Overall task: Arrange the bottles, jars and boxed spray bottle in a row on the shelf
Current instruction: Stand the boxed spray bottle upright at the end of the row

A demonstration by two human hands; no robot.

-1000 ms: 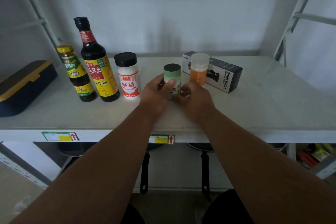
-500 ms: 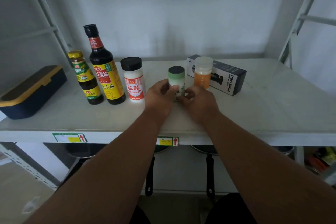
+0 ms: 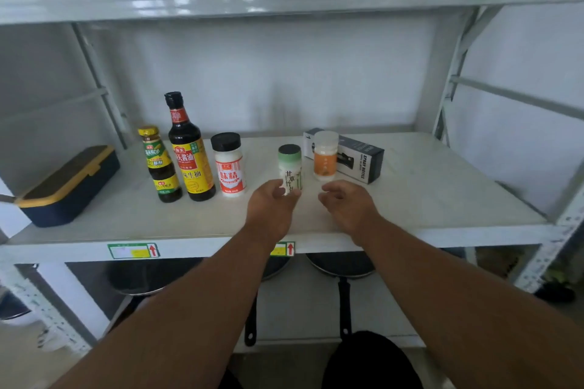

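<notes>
On the pale shelf five containers stood upright: a small yellow-capped sauce bottle, a tall dark soy sauce bottle just beside it, a white black-lidded jar, then apart, a green-lidded jar and an orange white-capped jar. A black spray bottle box lay flat behind the orange one.

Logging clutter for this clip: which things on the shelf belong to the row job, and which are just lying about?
Job: yellow-capped bottle, soy sauce bottle, black-lidded jar, green-lidded jar, orange jar, spray bottle box.
Lying about: navy lunch box, pans below.
</notes>
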